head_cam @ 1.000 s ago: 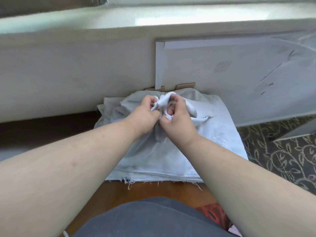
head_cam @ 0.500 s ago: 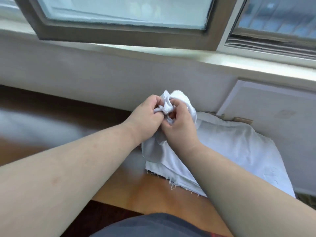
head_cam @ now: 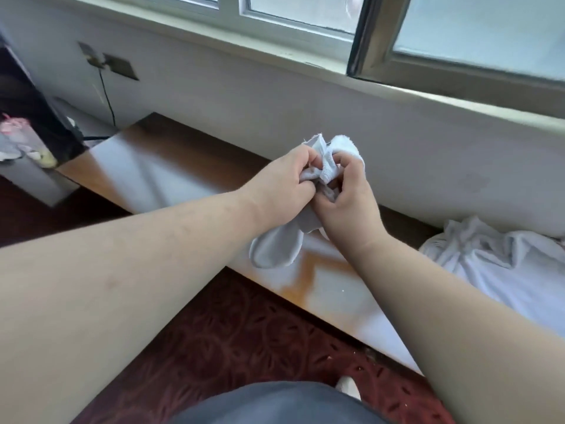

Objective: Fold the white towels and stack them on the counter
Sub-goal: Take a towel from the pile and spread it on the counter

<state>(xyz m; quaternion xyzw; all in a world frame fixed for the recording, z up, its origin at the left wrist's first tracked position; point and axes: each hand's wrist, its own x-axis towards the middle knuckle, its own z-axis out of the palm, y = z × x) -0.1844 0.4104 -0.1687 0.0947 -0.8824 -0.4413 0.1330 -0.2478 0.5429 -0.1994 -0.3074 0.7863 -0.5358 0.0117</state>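
Both bare forearms reach forward and meet in the middle, wrists close together. The left hand (head_cam: 284,179) has its fingers curled inward, gripping a bunched white cloth (head_cam: 328,160), knuckles turned up. The right hand (head_cam: 348,194) faces it, thumb and fingers curled round the same cloth from the other side. The two hands touch, knuckles pressed against each other, both raised above the tabletop (head_cam: 189,166).

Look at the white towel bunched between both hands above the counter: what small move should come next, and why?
Probably draw the hands apart to open the towel out. The left hand and right hand both pinch it close together, so it is crumpled, with only a short flap hanging over the wooden counter. It likely cannot be folded until spread flat.
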